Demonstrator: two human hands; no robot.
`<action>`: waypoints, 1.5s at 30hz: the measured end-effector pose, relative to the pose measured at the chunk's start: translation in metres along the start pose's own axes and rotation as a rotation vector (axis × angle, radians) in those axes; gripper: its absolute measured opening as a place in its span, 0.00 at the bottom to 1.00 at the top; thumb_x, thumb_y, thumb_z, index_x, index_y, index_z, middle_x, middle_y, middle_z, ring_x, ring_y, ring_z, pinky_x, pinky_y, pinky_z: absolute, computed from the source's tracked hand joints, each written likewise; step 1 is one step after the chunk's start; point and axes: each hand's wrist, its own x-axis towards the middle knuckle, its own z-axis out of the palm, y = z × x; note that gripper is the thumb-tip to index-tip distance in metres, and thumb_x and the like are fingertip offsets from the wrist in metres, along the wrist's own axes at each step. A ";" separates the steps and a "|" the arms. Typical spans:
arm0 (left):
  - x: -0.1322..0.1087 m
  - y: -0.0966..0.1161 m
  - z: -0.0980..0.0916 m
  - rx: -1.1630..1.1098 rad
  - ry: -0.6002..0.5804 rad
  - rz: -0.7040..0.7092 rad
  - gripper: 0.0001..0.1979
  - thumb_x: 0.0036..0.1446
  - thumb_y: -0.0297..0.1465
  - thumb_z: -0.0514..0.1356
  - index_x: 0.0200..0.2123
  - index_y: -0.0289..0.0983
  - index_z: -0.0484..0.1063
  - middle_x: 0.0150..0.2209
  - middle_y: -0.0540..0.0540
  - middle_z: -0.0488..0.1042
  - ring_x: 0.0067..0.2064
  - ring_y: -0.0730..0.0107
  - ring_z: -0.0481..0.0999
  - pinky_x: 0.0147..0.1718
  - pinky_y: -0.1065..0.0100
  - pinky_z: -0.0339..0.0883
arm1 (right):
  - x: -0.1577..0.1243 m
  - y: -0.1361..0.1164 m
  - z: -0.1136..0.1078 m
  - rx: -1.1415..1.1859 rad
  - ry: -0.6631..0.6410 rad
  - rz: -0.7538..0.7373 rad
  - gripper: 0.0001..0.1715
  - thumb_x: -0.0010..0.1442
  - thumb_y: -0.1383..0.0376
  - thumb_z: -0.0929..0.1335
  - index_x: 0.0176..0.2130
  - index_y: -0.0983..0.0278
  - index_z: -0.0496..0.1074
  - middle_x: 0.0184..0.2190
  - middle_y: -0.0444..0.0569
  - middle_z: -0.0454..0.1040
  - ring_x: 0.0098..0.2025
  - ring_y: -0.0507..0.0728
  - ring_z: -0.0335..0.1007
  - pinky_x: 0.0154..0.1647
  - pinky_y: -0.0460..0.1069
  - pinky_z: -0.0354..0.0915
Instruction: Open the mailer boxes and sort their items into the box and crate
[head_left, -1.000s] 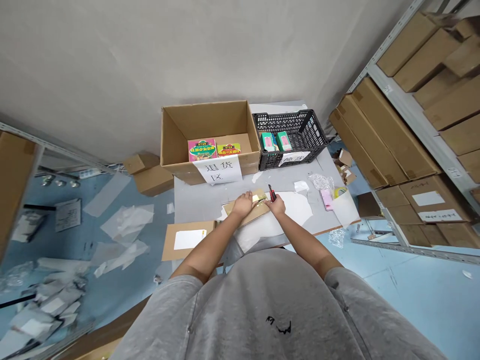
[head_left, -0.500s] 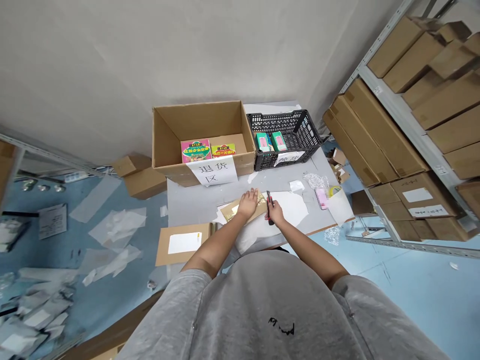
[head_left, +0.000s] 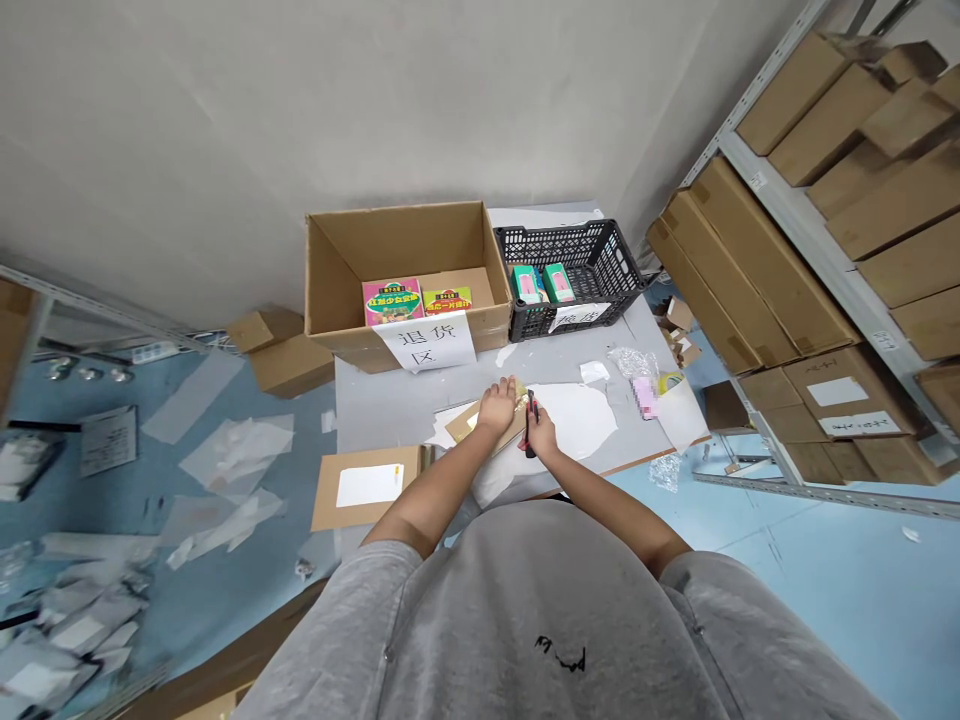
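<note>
My left hand [head_left: 498,407] lies flat across a small brown cardboard parcel [head_left: 462,421], its fingers stretched toward the far side and pressing on it. Clear or yellowish tape shows around the parcel's far right end. In my right hand [head_left: 541,437] is a red and black utility knife [head_left: 532,420], its front end pointing away from me at the parcel's right end. Whether its blade touches the parcel I cannot tell. Under both hands lies a torn white sheet [head_left: 581,420] on the grey table [head_left: 375,405].
A large open carton [head_left: 420,352] with colourful boxes stands at the back, beside a black crate [head_left: 577,318] holding green boxes. Left of my hands is a flat labelled carton [head_left: 324,492]. Bubble wrap [head_left: 631,360] and a tape roll [head_left: 670,382] lie right. Shelves of cartons [head_left: 772,270] flank the table.
My right hand has shifted slightly left with the utility knife, bringing it up to the parcel's right end. My left hand stays on the parcel.
</note>
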 end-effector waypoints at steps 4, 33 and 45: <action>-0.001 0.002 0.001 0.006 0.003 0.003 0.33 0.77 0.34 0.47 0.79 0.28 0.54 0.71 0.24 0.67 0.63 0.43 0.72 0.63 0.50 0.65 | 0.006 -0.006 0.002 -0.007 -0.002 0.023 0.16 0.80 0.55 0.60 0.59 0.59 0.67 0.19 0.39 0.69 0.19 0.61 0.76 0.22 0.52 0.75; -0.003 -0.019 -0.007 -0.051 0.006 0.212 0.36 0.75 0.44 0.55 0.79 0.33 0.56 0.67 0.28 0.70 0.67 0.46 0.69 0.66 0.53 0.61 | 0.056 -0.018 -0.049 -0.327 0.146 -0.115 0.23 0.64 0.49 0.76 0.50 0.56 0.69 0.36 0.43 0.80 0.32 0.56 0.78 0.34 0.47 0.72; -0.025 0.011 -0.005 -0.191 0.060 0.132 0.32 0.65 0.49 0.68 0.64 0.36 0.70 0.60 0.33 0.72 0.64 0.44 0.68 0.64 0.51 0.62 | 0.087 -0.026 -0.032 -0.142 0.005 0.004 0.28 0.53 0.55 0.84 0.40 0.59 0.67 0.22 0.35 0.68 0.20 0.51 0.64 0.21 0.46 0.64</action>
